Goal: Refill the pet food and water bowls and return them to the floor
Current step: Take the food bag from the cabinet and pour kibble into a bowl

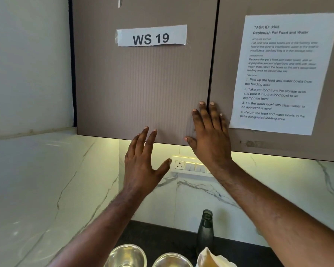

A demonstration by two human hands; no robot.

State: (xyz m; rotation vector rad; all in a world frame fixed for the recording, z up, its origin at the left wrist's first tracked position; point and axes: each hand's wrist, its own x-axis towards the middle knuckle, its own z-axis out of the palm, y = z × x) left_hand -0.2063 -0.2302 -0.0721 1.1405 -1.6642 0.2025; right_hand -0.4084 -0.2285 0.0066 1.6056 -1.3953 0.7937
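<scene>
Up against the brown wall cabinet (143, 83), both of the person's hands are raised with fingers straight and spread, holding nothing. The right hand (208, 132) lies flat over the seam between the two cabinet doors near their bottom edge, fingertips on either side of the dark gap. The left hand (143, 157) is lower — its fingers (148, 137) reach the bottom edge of the left door, the palm in front of the lit marble backsplash (201, 199); whether it touches the door I cannot tell.

On the left door a taped label (151, 36) reads "WS 19"; on the right door hangs a printed task sheet (281, 72). Just under the cabinet, between the two wrists, a white socket-and-switch plate (189, 166) sits in the backsplash.

Down on the dark countertop (162, 237), at the near edge, two shiny metal bowls (126, 255) (172, 260) stand side by side. Right of them is a pale, crumpled bag (210, 257) — and behind it, near the back edge, a dark bottle (205, 228) stands upright without a cap.
</scene>
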